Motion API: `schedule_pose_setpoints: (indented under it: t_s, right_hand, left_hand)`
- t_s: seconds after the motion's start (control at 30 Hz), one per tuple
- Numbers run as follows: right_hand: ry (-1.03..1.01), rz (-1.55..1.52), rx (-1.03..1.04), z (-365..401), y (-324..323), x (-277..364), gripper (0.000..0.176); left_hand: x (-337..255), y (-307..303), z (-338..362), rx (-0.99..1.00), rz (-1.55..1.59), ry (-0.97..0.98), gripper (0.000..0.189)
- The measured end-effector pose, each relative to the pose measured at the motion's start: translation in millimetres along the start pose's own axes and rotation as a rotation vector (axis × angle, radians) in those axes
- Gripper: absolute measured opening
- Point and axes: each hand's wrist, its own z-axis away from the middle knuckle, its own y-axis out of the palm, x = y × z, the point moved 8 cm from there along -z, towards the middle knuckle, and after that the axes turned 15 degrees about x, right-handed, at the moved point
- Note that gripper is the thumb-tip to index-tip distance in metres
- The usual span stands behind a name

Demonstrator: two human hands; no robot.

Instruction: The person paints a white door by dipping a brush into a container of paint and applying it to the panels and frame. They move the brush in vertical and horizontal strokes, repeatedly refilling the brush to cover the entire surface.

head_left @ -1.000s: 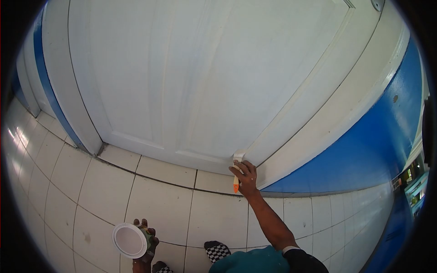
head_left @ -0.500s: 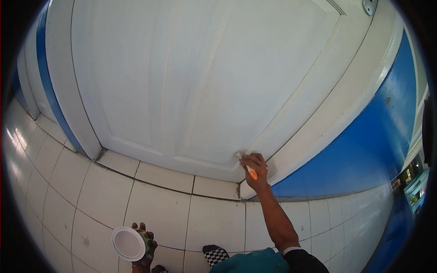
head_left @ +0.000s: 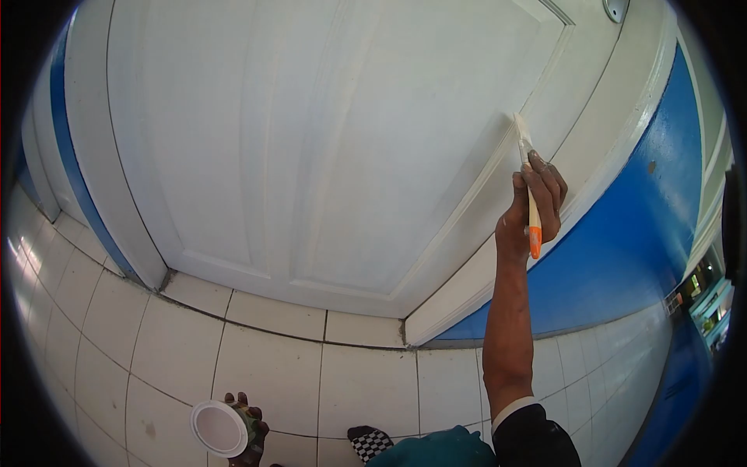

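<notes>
My right hand [head_left: 539, 193] is closed round the handle of a paintbrush [head_left: 534, 233], pale with an orange end. The brush's whitish bristles meet the moulding on the right side of a white panelled door [head_left: 350, 179]. Low in the view, my left hand [head_left: 254, 436] grips a round tub [head_left: 219, 429] with a white rim, its fingers wrapped round the far side. Pale paint shows inside the tub, which is tilted toward me.
A white door frame [head_left: 630, 140] borders the door, with a blue wall [head_left: 646, 202] to its right. Pale floor tiles [head_left: 264, 358] run below the door. A foot in a checkered sock [head_left: 369, 445] stands near the bottom. A metal door plate [head_left: 615, 9] sits at the upper right.
My right hand has moved the brush up and to the right, from the door panel's lower right corner to higher along its right moulding. My left hand still holds the tub low down.
</notes>
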Motion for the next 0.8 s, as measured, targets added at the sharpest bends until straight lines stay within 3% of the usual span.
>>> schedule_pose_setpoints:
  t_s: [0.07,0.17,0.27,0.37,0.4,0.47,0.8]
  right_hand:
    - [-0.013,-0.005,0.093,6.3,11.1,3.3,0.026]
    - [-0.014,0.006,0.354,81.8,38.6,20.3,0.029]
    - [0.096,-0.072,0.520,174.7,53.6,39.5,0.035]
    - [0.135,-0.158,0.658,249.4,66.5,55.1,0.039]
    - [0.144,-0.178,0.697,269.8,71.4,58.7,0.039]
    - [0.161,-0.194,0.763,302.5,78.2,68.9,0.041]
    - [0.271,-0.286,0.828,368.1,99.9,101.8,0.037]
  left_hand:
    - [24.2,24.4,1.7,0.385,-0.321,-0.291,0.073]
    - [58.1,51.7,10.7,0.471,-0.322,-0.308,0.069]
    - [28.9,18.2,7.8,0.304,-0.442,-0.173,0.054]
    - [24.1,16.6,6.2,0.404,-0.490,-0.228,0.067]
    - [33.3,24.2,7.6,0.359,-0.417,-0.210,0.057]
    - [34.9,25.9,10.0,0.346,-0.431,-0.200,0.057]
    - [29.8,26.0,16.9,0.424,-0.511,-0.217,0.060]
